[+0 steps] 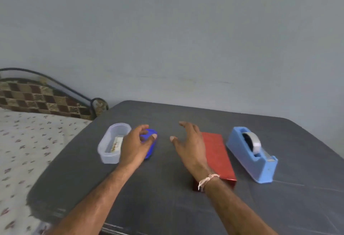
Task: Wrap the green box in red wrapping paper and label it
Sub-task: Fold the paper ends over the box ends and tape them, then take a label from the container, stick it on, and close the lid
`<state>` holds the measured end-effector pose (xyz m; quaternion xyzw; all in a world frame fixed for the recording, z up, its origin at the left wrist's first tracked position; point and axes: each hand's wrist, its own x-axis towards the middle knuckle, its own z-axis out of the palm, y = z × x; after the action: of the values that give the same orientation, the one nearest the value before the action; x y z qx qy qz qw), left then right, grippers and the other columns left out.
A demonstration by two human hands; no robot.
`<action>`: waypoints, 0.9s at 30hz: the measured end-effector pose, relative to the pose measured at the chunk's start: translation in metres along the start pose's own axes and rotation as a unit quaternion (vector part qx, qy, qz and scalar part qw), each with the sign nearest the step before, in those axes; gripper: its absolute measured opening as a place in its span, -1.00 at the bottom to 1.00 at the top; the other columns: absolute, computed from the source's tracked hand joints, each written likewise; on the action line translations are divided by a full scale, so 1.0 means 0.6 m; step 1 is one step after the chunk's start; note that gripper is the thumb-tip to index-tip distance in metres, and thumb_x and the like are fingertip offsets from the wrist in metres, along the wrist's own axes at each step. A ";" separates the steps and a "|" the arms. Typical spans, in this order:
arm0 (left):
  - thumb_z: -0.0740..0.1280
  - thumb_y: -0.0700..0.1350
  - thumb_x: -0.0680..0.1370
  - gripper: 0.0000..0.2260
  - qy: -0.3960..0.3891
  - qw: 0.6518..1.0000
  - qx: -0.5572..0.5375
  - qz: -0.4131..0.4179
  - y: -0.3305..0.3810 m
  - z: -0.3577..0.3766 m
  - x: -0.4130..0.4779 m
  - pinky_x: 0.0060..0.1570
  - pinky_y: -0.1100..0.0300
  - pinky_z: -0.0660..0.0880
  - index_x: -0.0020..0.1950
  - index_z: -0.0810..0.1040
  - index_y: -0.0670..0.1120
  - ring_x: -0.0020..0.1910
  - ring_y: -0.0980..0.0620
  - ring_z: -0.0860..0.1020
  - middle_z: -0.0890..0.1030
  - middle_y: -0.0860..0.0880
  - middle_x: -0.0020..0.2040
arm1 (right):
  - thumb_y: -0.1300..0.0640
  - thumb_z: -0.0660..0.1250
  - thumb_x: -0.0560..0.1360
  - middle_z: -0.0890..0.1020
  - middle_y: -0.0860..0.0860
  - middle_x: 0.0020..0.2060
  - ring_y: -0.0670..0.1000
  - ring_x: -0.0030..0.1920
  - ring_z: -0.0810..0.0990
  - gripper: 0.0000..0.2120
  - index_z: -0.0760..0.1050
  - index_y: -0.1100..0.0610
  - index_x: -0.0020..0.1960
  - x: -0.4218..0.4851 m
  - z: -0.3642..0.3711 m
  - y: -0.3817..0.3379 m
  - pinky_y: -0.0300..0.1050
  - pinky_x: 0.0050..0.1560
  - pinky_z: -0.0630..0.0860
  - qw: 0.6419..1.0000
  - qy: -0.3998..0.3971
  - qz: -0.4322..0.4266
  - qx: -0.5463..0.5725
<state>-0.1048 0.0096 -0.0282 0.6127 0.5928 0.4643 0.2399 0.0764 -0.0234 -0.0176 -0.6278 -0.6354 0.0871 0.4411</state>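
Note:
A box wrapped in red paper (217,156) lies flat on the dark grey table (167,193), right of centre. My right hand (189,145) hovers over its left edge with fingers spread, holding nothing. To the left, my left hand (134,145) curls its fingers round a blue lid (149,141) that lies next to a clear plastic container (111,143). Inside the container rests a small white card or label with printing. No green surface of the box shows.
A light blue tape dispenser (253,153) with a roll of clear tape stands right of the red box. A bed with a floral sheet (28,151) and a checkered headboard adjoins the table's left side. A grey wall rises behind the table.

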 end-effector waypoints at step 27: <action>0.38 -0.12 0.60 -0.87 0.022 0.950 -0.218 -0.221 -0.202 -0.160 0.009 -0.25 0.12 0.56 -0.02 0.68 -0.16 -0.36 0.03 0.56 0.66 -0.12 -0.30 | 0.06 0.53 0.47 0.68 0.14 0.07 0.16 0.11 0.63 -0.67 0.65 0.23 0.14 0.134 0.332 -0.165 0.00 0.10 0.57 0.834 -0.414 -0.217 -0.294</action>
<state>-0.2484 0.0121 -0.0857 0.3885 0.6026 0.5314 0.4511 -0.1142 0.1160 -0.0343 -0.4789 -0.8743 0.0498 -0.0609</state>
